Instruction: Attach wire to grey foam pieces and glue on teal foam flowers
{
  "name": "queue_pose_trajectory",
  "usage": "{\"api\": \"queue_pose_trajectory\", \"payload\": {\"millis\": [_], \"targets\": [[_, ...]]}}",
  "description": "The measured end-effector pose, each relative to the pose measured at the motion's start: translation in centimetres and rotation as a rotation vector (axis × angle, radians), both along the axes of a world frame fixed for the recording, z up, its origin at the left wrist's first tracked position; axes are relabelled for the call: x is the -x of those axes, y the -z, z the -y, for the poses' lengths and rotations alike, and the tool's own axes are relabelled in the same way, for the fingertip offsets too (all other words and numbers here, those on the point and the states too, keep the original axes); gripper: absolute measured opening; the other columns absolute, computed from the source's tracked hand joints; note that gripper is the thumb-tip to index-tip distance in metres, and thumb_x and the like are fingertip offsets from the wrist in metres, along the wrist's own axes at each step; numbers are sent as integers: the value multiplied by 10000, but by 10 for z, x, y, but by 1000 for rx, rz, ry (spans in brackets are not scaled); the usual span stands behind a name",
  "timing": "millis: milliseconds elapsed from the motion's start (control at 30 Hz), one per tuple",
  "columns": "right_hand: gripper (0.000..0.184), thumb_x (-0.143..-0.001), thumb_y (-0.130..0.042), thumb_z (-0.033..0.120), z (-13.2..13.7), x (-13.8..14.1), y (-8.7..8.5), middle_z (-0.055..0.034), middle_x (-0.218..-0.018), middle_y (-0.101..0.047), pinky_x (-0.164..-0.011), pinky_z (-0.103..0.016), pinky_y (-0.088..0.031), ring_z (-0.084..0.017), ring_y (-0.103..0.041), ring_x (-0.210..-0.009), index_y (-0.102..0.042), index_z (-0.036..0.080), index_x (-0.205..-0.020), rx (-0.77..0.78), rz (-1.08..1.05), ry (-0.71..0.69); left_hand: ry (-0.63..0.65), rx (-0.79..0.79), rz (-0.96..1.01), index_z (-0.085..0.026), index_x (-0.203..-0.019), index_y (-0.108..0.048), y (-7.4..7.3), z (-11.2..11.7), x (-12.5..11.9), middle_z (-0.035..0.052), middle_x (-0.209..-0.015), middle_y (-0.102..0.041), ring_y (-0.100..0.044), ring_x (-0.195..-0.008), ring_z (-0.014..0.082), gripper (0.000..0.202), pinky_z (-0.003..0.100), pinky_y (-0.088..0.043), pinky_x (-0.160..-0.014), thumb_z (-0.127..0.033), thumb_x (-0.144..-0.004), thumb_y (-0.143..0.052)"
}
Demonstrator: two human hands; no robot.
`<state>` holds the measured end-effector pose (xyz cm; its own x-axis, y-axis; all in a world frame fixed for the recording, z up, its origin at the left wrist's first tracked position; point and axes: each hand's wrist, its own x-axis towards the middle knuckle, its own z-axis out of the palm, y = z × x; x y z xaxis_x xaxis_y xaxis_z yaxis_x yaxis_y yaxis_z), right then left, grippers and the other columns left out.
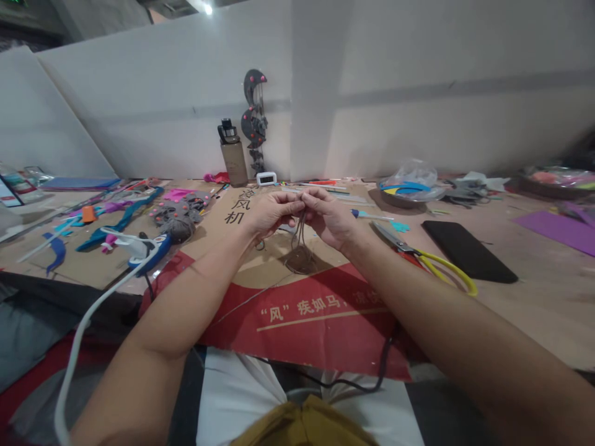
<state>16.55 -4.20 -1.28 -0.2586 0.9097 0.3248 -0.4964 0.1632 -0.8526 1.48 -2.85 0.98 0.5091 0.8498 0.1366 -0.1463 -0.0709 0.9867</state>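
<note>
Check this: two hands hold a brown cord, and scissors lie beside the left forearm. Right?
Not quite: the head view shows the scissors beside the right forearm, not the left. The left hand and right hand hold the brown cord.

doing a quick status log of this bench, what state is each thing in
thin brown cord: looped, hanging from the fingertips
bare left hand: pinching the cord
bare right hand: pinching the cord
translucent brownish bottle with black lid: upright, lid on
metal scissors with yellow and red handles: lying down, blade opening unclear
flat black rectangular slab: lying flat, unlit
small white digital clock: upright, reading illegible
</note>
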Motion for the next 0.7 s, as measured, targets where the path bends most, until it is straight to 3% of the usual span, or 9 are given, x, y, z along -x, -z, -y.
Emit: {"api": "queue_pose_trajectory", "payload": {"millis": [167,400,533,700], "targets": [[259,-757,-711,452,1,-2,-4,39,-742,-557,-580,-224,-389,-76,-438,-596,-653,222,-862,-3,36,-3,6,18,31,-110,-784,-663,-4,2,1,44,-721,-669,-594,-601,88,230,190,-422,-489,-293,-710,-781],[285,-688,-766,408,5,-2,-9,48,-756,-574,-664,-247,-451,-81,-507,-649,-607,215,-824,10,98,82,-12,25,40,-129,-686,-634,-2,0,2,-16,-609,-592,-529,-508,51,247,174,-419,-464,-309,-680,-802],[309,-703,-741,461,7,-2,-12,42,-756,-568,-713,-274,-481,-91,-534,-683,-589,212,-804,-3,100,139,-51,-5,55,-135,-738,-647,-1,-2,4,13,-703,-658,-615,-604,80,213,173,-427,-481,-285,-690,-790],[286,-677,-770,396,4,-2,-10,29,-745,-580,-679,-263,-445,-97,-529,-690,-587,195,-767,-134,189,246,-46,-13,27,-134,-759,-629,0,-4,5,50,-751,-689,-689,-757,147,231,174,-413,-477,-307,-712,-773]]}}
